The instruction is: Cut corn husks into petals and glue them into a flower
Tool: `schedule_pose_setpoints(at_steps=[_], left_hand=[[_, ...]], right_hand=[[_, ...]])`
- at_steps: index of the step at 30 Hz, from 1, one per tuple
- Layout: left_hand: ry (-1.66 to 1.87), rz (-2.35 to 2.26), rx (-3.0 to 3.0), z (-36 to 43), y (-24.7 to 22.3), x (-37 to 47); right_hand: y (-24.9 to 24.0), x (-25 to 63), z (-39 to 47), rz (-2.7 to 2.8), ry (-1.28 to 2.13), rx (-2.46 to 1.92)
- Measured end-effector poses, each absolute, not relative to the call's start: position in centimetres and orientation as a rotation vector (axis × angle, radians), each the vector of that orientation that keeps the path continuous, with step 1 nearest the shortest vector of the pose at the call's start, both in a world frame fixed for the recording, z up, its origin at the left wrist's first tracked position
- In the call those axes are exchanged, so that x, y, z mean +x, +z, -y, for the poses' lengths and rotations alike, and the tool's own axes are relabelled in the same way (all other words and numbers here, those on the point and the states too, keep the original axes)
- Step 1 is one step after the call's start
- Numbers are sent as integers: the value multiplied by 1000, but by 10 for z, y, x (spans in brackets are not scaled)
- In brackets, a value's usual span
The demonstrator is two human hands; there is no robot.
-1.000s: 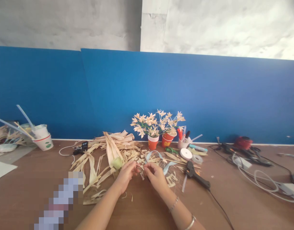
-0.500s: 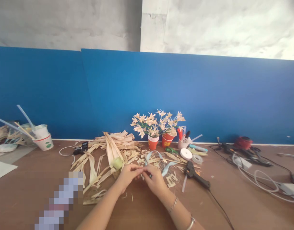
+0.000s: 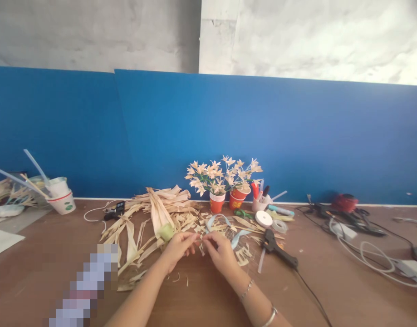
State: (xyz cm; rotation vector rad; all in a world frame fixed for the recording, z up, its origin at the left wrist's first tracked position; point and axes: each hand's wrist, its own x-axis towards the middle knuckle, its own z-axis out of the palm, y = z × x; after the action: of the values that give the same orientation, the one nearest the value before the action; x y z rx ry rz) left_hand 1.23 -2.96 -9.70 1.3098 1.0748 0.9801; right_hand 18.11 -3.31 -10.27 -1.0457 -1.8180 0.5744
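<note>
My left hand (image 3: 180, 249) is closed in a pinch, its thumb against the fingertips. Facing it a short gap away, my right hand (image 3: 219, 250) pinches too. Something thin seems to span the gap between the fingertips, too small to name. Dry, pale corn husks (image 3: 159, 206) lie heaped beyond my left hand, with a light green roll (image 3: 166, 232) close to its knuckles. Small cut husk pieces (image 3: 242, 255) and a pale blue ribbon (image 3: 240, 237) lie just right of my right hand. Husk flowers (image 3: 213, 175) on green stems stand in red paper cups (image 3: 216, 205) behind.
A black glue gun (image 3: 279, 250) lies to the right, its cord trailing forward. Near it are a white tape roll (image 3: 263, 219) and a cup of pens (image 3: 257, 205). White cables (image 3: 371, 254) cross the far right. A white cup (image 3: 63, 203) holding sticks stands left.
My hands have moved slightly apart, opening a small gap between the fingertips. The things on the table stay where they were.
</note>
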Motion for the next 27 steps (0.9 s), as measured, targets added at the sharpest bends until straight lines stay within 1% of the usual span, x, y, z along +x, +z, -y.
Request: schedule_pose_setpoints(at_steps=[9,15,27], left_hand=[[897,-1249,1492,26,-103,10],[959,-1207,1422,24,-105,12],[1035,-1205,1404,29,-98,13]], right_hand=[[-107,185,29,1688,595,-1103],[-110,185,27,1617,666,-1131],[-107,185,27,1600,625,-1168]])
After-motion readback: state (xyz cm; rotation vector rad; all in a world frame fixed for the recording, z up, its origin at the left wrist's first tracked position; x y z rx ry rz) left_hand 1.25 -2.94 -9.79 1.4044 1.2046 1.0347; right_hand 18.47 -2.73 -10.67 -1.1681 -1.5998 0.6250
